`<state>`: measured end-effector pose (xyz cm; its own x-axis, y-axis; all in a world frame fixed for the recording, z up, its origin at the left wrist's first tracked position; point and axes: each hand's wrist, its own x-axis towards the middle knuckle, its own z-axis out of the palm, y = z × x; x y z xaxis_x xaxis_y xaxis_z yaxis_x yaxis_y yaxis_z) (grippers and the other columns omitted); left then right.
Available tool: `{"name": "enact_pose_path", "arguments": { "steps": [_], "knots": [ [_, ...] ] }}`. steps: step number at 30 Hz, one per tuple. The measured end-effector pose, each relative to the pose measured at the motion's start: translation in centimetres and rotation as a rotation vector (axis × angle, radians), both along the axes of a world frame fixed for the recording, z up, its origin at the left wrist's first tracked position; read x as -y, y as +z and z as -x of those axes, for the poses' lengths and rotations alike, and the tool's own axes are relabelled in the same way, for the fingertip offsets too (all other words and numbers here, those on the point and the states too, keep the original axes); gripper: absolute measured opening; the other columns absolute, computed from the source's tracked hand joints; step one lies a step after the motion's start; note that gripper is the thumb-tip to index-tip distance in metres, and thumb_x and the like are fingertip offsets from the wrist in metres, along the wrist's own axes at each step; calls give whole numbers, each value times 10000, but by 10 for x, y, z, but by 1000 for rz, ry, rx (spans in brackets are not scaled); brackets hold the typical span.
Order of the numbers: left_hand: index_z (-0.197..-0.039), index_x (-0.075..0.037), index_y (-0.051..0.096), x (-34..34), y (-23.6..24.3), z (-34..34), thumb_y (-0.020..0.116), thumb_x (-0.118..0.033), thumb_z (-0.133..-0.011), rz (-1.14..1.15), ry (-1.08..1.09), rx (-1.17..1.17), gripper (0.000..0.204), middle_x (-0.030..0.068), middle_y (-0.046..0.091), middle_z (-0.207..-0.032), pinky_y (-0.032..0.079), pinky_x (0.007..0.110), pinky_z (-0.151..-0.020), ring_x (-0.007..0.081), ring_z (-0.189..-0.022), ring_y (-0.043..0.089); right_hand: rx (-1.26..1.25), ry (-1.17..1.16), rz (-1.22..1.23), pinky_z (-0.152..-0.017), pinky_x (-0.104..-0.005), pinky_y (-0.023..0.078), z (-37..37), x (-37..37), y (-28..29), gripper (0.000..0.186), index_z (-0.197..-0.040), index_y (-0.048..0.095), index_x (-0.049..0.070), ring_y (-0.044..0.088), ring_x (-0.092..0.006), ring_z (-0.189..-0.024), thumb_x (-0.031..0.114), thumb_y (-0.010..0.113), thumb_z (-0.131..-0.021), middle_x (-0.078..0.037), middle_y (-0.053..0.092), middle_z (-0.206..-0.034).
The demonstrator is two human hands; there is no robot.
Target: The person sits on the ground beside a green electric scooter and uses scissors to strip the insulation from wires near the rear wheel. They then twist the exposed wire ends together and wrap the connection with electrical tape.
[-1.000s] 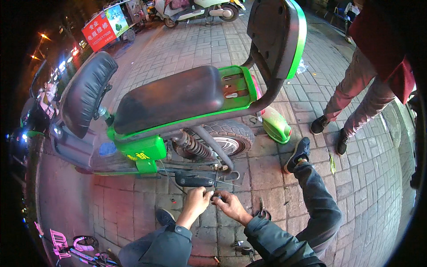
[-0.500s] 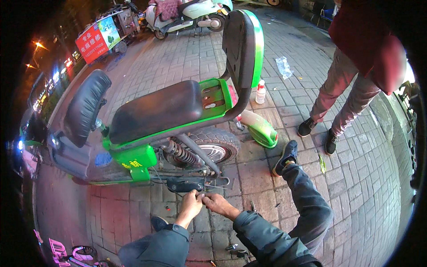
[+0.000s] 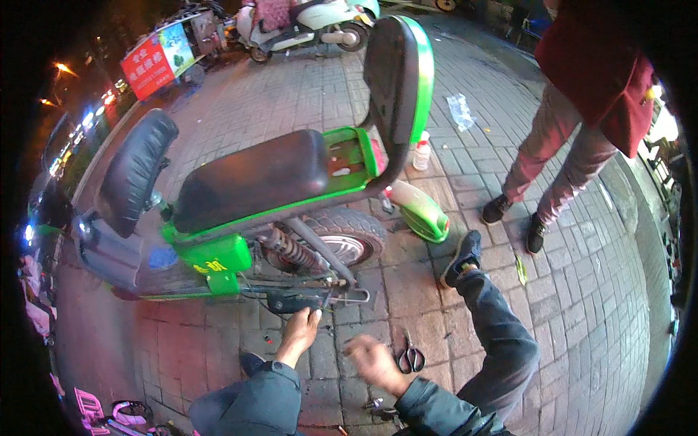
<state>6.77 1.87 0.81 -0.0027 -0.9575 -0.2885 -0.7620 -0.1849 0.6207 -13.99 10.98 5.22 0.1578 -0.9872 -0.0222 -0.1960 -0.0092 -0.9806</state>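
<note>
A green and black electric scooter point(image 3: 251, 178) stands on the paving in front of me, its rear wheel point(image 3: 349, 240) and spring shock absorber exposed. Low beside that wheel sits a black box-like part point(image 3: 287, 299) with thin wires around it. My left hand point(image 3: 298, 336) is just below this part, fingers pinched on a thin wire point(image 3: 327, 309). Nearer to me, my right hand point(image 3: 374, 363) hovers over the bricks, its fingers smeared by motion. Black-handled scissors point(image 3: 411, 357) lie right beside it, apart from the hand as far as I see.
A green curved fender point(image 3: 423, 216) and a white bottle point(image 3: 422, 154) are behind the wheel. Small metal parts point(image 3: 374, 404) lie near my right sleeve. A person in dark red point(image 3: 603, 73) stands at right. Farther back are a pale scooter point(image 3: 316, 29) and a red sign point(image 3: 149, 69).
My right hand has left the left hand's fingertips and moved down and right, toward me. The scissors, mostly hidden before, now show. My left hand stays near the black part.
</note>
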Motion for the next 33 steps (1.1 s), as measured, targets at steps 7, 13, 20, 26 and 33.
{"name": "enact_pose_path", "arguments": {
  "steps": [7, 13, 20, 26, 33],
  "knots": [
    [-971, 7, 609, -21, 15, 18, 778, -172, -810, 296, 23, 133, 294, 198, 667, -887, 521, 458, -738, 376, -831, 669, 109, -280, -790, -709, -354, 523, 40, 0, -253, 544, -1135, 605, -64, 635, -205, -866, 438, 648, -929, -158, 676, -924],
    [-898, -19, 605, -23, 27, 27, 693, -142, -870, 410, 137, 118, 155, 191, 673, -856, 511, 480, -697, 400, -807, 661, -589, -233, -361, -902, -498, 495, 51, 16, -292, 583, -1121, 588, -45, 588, -450, -1043, 341, 782, -729, -272, 660, -1074],
    [-950, 5, 684, -16, 31, 16, 622, -137, -940, 3, 207, -199, 156, 90, 743, -837, 535, 345, -648, 175, -709, 698, -805, -308, -307, -958, -511, 448, 53, 8, -291, 613, -1174, 541, -38, 514, -451, -1135, 361, 766, -767, -259, 549, -1185],
    [-1052, -99, 686, 16, 34, -12, 564, -249, -1005, -602, 187, -458, 199, 15, 751, -983, 434, 218, -647, 65, -810, 670, -598, -330, -114, -919, -485, 470, 31, 32, -228, 474, -1157, 604, 5, 568, -420, -1039, 245, 756, -778, -224, 595, -1133],
    [-1073, -87, 678, 17, 39, -17, 533, -219, -1022, -596, 134, -476, 203, -4, 745, -959, 403, 207, -639, 50, -797, 656, -102, -260, -281, -805, -375, 539, -7, 46, -146, 343, -1072, 687, -18, 696, -279, -891, 268, 715, -885, -179, 720, -973]
  ]
}}
